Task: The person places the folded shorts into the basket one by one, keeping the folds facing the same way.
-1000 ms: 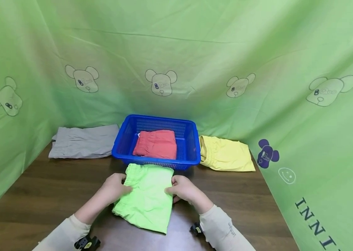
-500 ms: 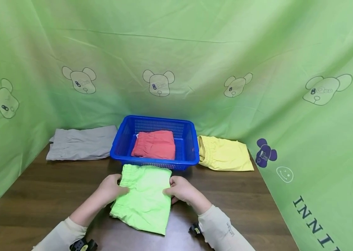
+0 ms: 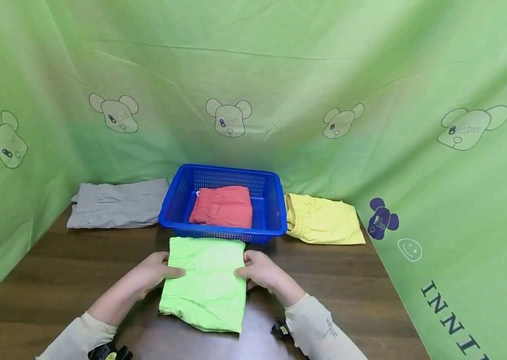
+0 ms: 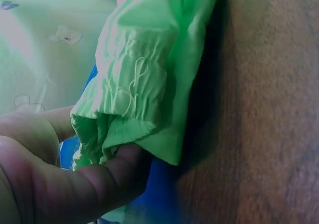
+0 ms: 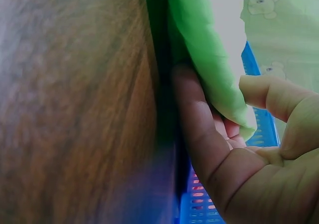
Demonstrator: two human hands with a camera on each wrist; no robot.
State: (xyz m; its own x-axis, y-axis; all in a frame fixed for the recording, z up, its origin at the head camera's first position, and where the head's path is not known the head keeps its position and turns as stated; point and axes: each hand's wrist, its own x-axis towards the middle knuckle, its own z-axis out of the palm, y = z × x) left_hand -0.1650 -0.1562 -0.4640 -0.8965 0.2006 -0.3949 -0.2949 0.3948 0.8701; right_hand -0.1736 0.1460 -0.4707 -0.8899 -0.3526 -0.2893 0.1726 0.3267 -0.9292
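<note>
Folded bright green shorts (image 3: 208,287) are held between both hands in front of the basket. At the gathered waistband side, my left hand (image 3: 152,275) pinches the edge, thumb on top and fingers beneath. My right hand (image 3: 262,274) grips the opposite edge the same way. In the left wrist view, fingers lie under the elastic waistband (image 4: 124,89), where loose threads show. The right wrist view has the thumb on one face of the green cloth (image 5: 214,59) and the fingers behind it. Folded red shorts (image 3: 222,207) lie inside the blue basket (image 3: 224,232).
Folded grey shorts (image 3: 118,204) lie left of the basket, and folded yellow shorts (image 3: 325,220) lie right of it. A green printed curtain (image 3: 253,65) hangs behind and along both sides of the brown wooden table (image 3: 348,295).
My left hand has moved slightly left, and the green shorts' waistband side has shifted left and straightened. My right hand keeps its grip almost in place.
</note>
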